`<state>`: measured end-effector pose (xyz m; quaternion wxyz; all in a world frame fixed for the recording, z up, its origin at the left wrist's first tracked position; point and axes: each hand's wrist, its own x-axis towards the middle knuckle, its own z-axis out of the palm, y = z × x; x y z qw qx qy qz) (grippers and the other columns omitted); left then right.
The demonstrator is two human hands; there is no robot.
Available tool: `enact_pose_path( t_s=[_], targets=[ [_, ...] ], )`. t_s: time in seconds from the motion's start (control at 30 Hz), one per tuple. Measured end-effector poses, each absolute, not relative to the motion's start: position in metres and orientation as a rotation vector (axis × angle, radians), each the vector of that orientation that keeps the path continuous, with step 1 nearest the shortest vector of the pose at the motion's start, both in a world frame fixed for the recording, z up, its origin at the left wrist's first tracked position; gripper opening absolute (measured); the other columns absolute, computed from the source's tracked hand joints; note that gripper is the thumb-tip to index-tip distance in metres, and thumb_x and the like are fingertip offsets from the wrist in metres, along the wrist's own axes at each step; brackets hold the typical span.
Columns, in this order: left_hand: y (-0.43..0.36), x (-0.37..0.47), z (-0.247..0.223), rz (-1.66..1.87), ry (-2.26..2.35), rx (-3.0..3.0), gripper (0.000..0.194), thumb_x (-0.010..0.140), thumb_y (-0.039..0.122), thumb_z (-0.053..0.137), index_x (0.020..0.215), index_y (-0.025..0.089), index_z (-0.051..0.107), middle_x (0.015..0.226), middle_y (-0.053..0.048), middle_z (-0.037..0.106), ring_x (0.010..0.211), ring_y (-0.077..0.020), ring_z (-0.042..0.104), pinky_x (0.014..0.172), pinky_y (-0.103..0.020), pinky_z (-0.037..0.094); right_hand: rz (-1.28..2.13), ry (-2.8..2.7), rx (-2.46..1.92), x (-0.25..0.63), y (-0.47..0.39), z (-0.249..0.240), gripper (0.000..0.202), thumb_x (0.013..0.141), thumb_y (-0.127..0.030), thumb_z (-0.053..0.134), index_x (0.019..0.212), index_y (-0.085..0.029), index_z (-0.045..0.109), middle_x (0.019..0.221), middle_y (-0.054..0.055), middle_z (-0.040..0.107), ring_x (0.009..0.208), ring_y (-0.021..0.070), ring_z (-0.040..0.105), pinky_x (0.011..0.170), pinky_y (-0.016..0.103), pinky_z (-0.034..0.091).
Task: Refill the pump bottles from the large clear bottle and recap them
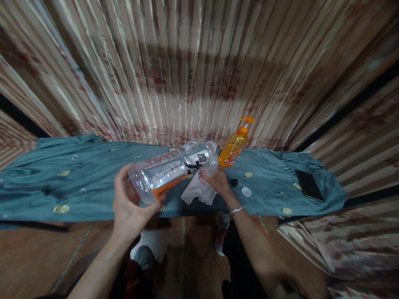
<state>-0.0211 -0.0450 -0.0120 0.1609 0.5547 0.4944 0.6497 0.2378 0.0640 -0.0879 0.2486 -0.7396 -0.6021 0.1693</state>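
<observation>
A large clear plastic bottle (168,170) with a black, white and orange label lies tilted across the middle of the view, its neck toward the upper right. My left hand (131,205) is wrapped round its bottom end. Near the bottle's neck, my right hand (216,180) has its fingers closed round a small clear container (211,165), partly hidden behind the bottle. A white cloth or tissue (198,193) hangs or lies just beneath the right hand. Behind that hand stands an orange pump bottle (234,146) holding orange liquid.
A teal patterned cloth (90,178) covers the narrow table. Right of my right hand are a small black cap (234,182) and a white disc (246,192). A dark phone-like slab (309,185) lies at the right end. Striped curtains (187,74) hang behind and beside the table.
</observation>
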Motion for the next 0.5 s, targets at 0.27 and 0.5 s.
enact_pose_path(
  t_s=[0.27, 0.5],
  targets=[
    [-0.045, -0.0214, -0.0118, 1.847, 1.407, 1.563, 0.091, 0.055, 0.039, 0.098, 0.135, 0.026, 0.057, 0.134, -0.013, 0.074, 0.121, -0.0363, 0.077, 0.102, -0.051, 0.068, 0.52, -1.607, -1.997, 0.2366, 0.0623, -0.0836, 0.052, 0.091, -0.039, 0.084, 0.136, -0.017, 0.069, 0.128, 0.016, 0.083, 0.125, 0.032, 0.08, 0.105, 0.039, 0.065],
    [-0.0457, -0.0215, -0.0123, 1.858, 1.423, 1.578, 0.089, 0.056, 0.038, 0.096, 0.135, 0.026, 0.057, 0.131, -0.012, 0.075, 0.118, -0.0351, 0.078, 0.098, -0.049, 0.068, 0.473, -1.658, -2.006, 0.2388, 0.0636, -0.0872, 0.05, 0.091, -0.041, 0.083, 0.134, -0.021, 0.07, 0.127, 0.014, 0.083, 0.123, 0.0319, 0.08, 0.104, 0.04, 0.065]
  ],
)
